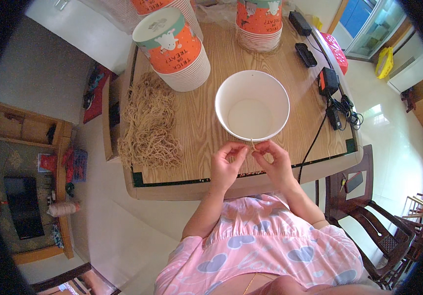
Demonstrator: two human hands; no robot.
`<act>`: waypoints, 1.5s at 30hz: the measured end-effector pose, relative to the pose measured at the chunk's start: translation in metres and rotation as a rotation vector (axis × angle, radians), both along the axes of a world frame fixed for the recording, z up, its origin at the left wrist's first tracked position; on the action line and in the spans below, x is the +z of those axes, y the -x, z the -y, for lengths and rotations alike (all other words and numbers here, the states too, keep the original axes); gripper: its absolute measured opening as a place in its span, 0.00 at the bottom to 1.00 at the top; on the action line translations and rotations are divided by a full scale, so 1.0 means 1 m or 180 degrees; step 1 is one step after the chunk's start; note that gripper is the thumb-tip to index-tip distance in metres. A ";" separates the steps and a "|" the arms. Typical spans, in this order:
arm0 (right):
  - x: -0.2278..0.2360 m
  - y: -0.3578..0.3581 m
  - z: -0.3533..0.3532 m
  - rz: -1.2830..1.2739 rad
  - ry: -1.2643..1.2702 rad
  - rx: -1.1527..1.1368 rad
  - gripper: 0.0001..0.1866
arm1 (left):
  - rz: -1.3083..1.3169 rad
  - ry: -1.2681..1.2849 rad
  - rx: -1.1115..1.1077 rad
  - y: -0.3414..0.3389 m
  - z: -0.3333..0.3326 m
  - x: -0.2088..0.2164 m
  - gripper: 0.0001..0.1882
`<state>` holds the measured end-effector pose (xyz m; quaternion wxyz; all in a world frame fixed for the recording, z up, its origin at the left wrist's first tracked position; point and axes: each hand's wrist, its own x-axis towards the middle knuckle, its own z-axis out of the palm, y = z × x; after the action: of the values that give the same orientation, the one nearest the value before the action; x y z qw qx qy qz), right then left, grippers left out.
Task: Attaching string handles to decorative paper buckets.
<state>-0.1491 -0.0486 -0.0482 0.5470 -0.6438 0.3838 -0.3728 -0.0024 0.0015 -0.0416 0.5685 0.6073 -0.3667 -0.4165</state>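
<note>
A white paper bucket (252, 118) stands upright on the table with its open top toward me. A short loop of tan string (252, 144) hangs at the bucket's near rim. My left hand (227, 164) and my right hand (274, 162) are close together just below that rim, each with thumb and forefinger pinched. The right fingers are on the string; the left fingertips meet it too, though its thin ends are hard to make out. Left of the bucket lies a tangled heap of tan strings (151, 125).
Stacks of orange, green and white paper buckets (179, 54) stand at the far left, with another stack (259, 24) at the back. Black adapters and cables (328, 81) lie along the right side of the wooden table (197, 128). A dark wooden chair (351, 196) is at the right.
</note>
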 end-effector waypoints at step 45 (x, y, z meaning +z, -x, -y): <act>0.001 0.000 -0.006 -0.0153 0.0217 0.0222 0.06 | -0.0035 0.0421 0.0007 0.005 0.007 0.009 0.06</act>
<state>-0.1494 -0.0431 -0.0469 0.5280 -0.6838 0.3613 -0.3508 -0.0078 -0.0058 -0.0322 0.6098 0.5666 -0.3896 -0.3940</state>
